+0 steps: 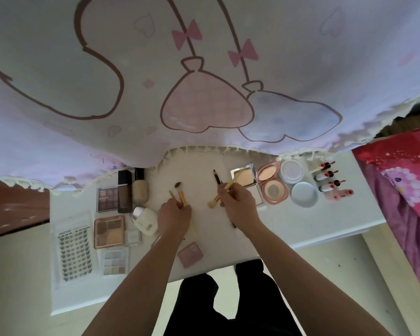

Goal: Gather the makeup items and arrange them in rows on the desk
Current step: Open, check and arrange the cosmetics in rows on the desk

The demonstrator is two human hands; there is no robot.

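On the white desk (325, 221) my left hand (174, 218) grips two gold-handled makeup brushes (180, 194), bristles pointing away from me. My right hand (238, 206) holds a bundle of brushes and dark pencils (220, 184) that fan out to both sides. Eyeshadow palettes (107, 199) lie in rows at the left beside two foundation bottles (131, 190) and a white compact (144, 220). Open powder compacts (272, 183), round jars (303, 194) and several small red-capped lip bottles (327, 180) line the right side. A pink compact (190, 254) lies near the front edge.
A printed white curtain (180, 81) hangs over the back of the desk. A sheet of false lashes (74, 253) and a pale palette (115, 260) lie at the front left. A red and purple bedspread (407, 180) borders the right. My dark trousers (228, 301) show below the desk.
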